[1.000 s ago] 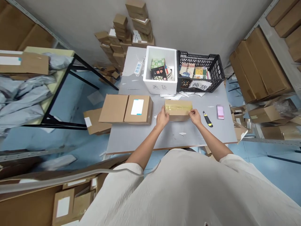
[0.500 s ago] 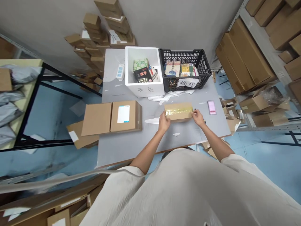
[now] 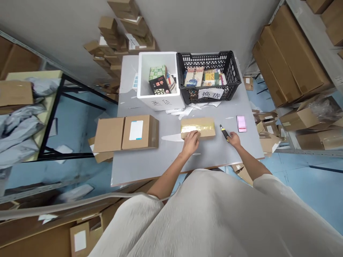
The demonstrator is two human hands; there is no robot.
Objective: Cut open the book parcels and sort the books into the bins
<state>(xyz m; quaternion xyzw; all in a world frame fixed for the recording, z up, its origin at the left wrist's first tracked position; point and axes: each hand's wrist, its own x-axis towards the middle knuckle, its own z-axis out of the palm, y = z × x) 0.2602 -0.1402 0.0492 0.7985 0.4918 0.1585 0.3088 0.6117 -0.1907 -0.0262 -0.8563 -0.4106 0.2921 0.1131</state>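
A small cardboard box (image 3: pixel 205 132) with shiny yellowish tape along its top lies on the grey table (image 3: pixel 150 162). My left hand (image 3: pixel 191 142) rests on its front left edge, the fingers bent over the top. Right of the box, my right hand (image 3: pixel 234 139) has its fingers closed at the rear end of a black and yellow utility knife (image 3: pixel 224 132), whose tip points away from me. Whether a blade is out is too small to tell. A pink-screened phone (image 3: pixel 241 124) lies to the right of the knife.
Behind the box are a white foam bin (image 3: pixel 158 101) and a black crate (image 3: pixel 233 76), both holding books. Two larger cartons (image 3: pixel 109 135) (image 3: pixel 151 132) stand at the left. Paper scraps (image 3: pixel 184 113) lie before the bins. Shelving flanks both sides.
My right hand has left the box's right end and moved right, with the knife now plainly visible at it. My left hand has shifted onto the box's front edge.
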